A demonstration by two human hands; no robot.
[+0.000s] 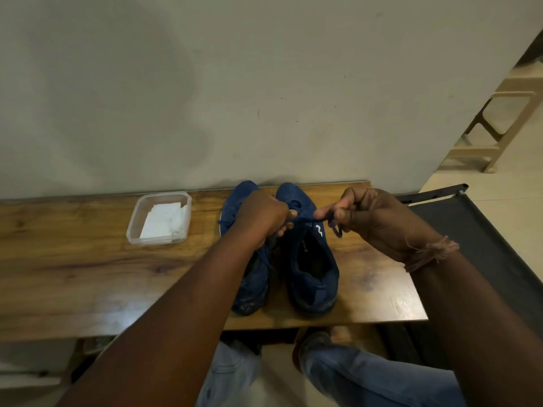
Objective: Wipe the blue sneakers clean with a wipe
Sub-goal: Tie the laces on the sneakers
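Observation:
Two blue sneakers stand side by side on the wooden table (73, 274), toes toward the wall. The right sneaker (311, 268) shows its open dark inside. My forearm partly covers the left sneaker (252, 289). My left hand (261, 218) pinches one end of the right sneaker's blue lace (308, 220) above its tongue. My right hand (373, 221) is closed on the other end, and a loop of lace hangs below its fingers. White folded wipes (161, 221) lie in a clear plastic container (133, 221) to the left of the shoes.
The table's far edge meets a plain wall. A dark fabric chair (470, 236) stands just right of the table. A beige plastic stool (499, 124) is on the floor at the far right. My jeans-clad legs (367, 374) are below the table's near edge.

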